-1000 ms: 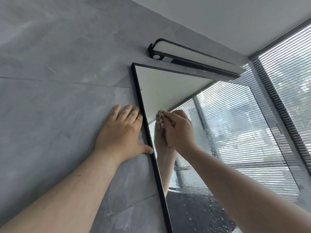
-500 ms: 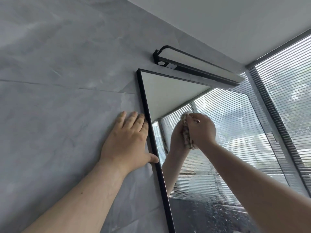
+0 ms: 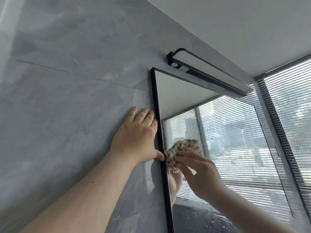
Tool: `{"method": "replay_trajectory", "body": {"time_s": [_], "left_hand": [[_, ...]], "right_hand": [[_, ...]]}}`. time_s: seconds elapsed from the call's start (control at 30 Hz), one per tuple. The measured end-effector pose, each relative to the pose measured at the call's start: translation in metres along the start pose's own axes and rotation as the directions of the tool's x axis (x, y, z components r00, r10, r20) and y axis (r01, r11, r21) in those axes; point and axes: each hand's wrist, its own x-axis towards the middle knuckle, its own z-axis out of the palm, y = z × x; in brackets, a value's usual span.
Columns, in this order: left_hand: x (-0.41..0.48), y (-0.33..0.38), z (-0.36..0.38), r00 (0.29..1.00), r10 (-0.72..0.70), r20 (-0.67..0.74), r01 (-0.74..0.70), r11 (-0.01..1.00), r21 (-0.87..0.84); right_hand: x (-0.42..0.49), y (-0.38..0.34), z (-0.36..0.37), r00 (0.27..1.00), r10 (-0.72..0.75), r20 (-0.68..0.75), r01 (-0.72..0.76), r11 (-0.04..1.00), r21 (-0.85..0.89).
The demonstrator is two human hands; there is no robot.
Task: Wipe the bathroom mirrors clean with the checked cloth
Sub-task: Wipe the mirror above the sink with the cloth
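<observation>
Mirror: a tall rectangular wall mirror with a thin black metal frame (image 3: 218, 140) hangs on the grey stone-look tiled wall (image 3: 67, 106). Its glass reflects white ceiling at the top and slatted window blinds below; the lower part of the glass looks speckled with droplets.

Cloth: the crumpled beige-and-brown checked cloth (image 3: 178, 152) is pressed on the glass just inside the mirror's left edge, about halfway down the visible frame. Its reflection shows right behind it.

Right hand: the right hand (image 3: 200, 172) holds the checked cloth against the glass, fingers curled onto the bunched fabric with the fingertips (image 3: 180, 154) pinning it. The forearm comes in from the lower right corner.

Left hand: the left hand (image 3: 136, 137) lies flat on the tiled wall just beside the frame, fingers straight and close together pointing upward, the thumb tip touching the black frame edge beside the cloth. Nothing is held in it.

Light: a long black-cased bar lamp with a white diffuser (image 3: 207, 73) is mounted on the wall directly above the mirror's top edge.

Window: a large window with white horizontal slatted blinds and a dark frame (image 3: 289, 115) fills the right side, next to the mirror.

Ceiling: plain white ceiling (image 3: 235, 22) overhead.
</observation>
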Motion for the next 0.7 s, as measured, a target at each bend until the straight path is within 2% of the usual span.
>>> {"method": "replay_trajectory", "body": {"time_s": [0.1,0.23,0.37,0.57,0.7], "left_hand": [[0.000,-0.001,-0.001,1.000,0.006,-0.011,-0.006,1.000,0.001],[0.000,-0.001,0.000,1.000,0.002,-0.012,-0.002,1.000,-0.004],[0.000,-0.001,0.001,1.000,0.002,-0.006,-0.002,1.000,0.015],[-0.002,0.000,-0.001,1.000,0.000,-0.007,0.001,1.000,0.029],[-0.002,-0.001,-0.001,1.000,0.001,0.003,-0.002,0.999,0.033]], "right_hand": [[-0.011,0.002,0.006,0.998,-0.055,-0.015,0.055,0.998,0.013],[0.020,0.002,0.006,0.996,-0.078,-0.033,0.077,0.997,-0.022],[0.083,-0.005,-0.001,1.000,-0.010,-0.019,0.009,0.999,-0.033],[0.171,-0.024,-0.010,0.996,0.086,0.031,-0.080,0.986,-0.143],[0.181,-0.030,-0.010,0.990,0.132,0.048,-0.124,0.982,-0.141]]}}
